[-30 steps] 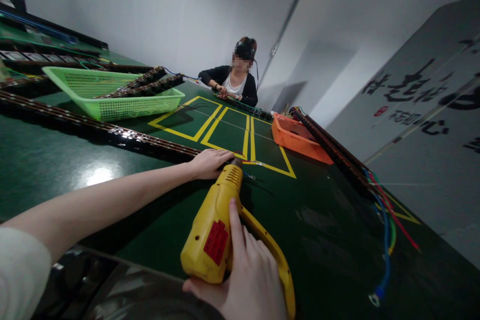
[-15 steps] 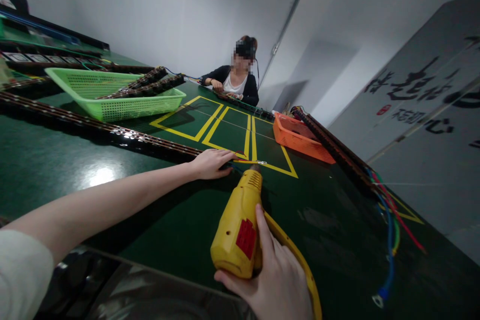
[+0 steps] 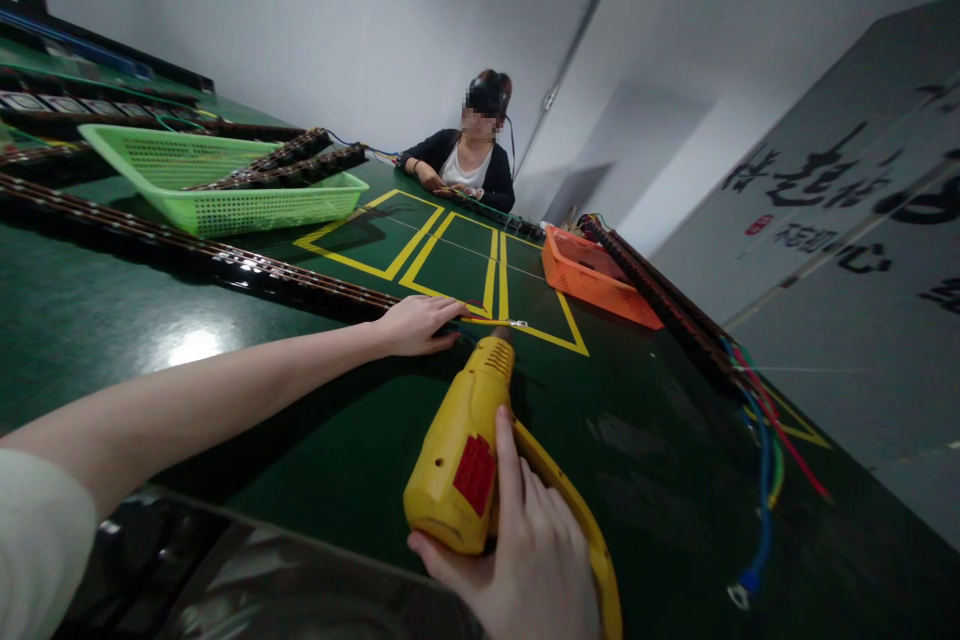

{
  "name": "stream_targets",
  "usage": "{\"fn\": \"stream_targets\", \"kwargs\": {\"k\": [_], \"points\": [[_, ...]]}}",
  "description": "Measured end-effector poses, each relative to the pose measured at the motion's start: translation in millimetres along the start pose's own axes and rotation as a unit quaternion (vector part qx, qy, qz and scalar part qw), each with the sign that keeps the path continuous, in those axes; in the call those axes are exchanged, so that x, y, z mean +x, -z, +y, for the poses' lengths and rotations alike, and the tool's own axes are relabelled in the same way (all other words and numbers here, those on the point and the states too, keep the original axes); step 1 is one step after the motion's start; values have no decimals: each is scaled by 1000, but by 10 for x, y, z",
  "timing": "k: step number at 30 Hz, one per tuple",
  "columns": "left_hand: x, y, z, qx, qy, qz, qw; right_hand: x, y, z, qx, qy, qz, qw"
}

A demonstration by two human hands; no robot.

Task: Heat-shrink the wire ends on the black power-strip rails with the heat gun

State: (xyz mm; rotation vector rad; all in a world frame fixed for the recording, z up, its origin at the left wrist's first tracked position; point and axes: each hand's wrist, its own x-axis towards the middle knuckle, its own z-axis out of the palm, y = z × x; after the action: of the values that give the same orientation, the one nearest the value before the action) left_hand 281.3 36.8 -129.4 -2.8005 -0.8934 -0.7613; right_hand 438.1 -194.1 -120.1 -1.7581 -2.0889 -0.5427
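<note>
My right hand [image 3: 529,550] is wrapped round a yellow heat gun [image 3: 457,450] with a red label on its body. The gun's metal nozzle sits close beside the end of a yellow wire [image 3: 484,321] that carries a shiny metal terminal. My left hand [image 3: 420,325] is closed on the wires at the end of a long dark bar [image 3: 247,270] with rows of metallic spots. A red wire shows near those fingertips, and the yellow wire sticks out to the right of them. How the fingers grip underneath is hidden.
A light green basket [image 3: 262,210] with dark bars inside stands left. An orange basket [image 3: 600,292] is at right, beside more bars with blue, green and red wires [image 3: 765,490]. A co-worker [image 3: 469,160] sits across the green table. Yellow tape [image 3: 495,275] marks its top.
The whole view has shifted slightly, so things sit a little further left. The heat gun's nozzle stays by the yellow wire's terminal end, and both hands keep their hold.
</note>
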Motion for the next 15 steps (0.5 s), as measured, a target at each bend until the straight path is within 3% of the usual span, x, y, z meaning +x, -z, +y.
{"fn": "stream_targets", "kwargs": {"k": [8,15], "points": [[0,-1,-34,-19,-2,-20,1000,54,-24,-306,36,22,8,999],[14,21,-24,-22,12,-35,999,62,-20,-315,60,7,-7,998]]}}
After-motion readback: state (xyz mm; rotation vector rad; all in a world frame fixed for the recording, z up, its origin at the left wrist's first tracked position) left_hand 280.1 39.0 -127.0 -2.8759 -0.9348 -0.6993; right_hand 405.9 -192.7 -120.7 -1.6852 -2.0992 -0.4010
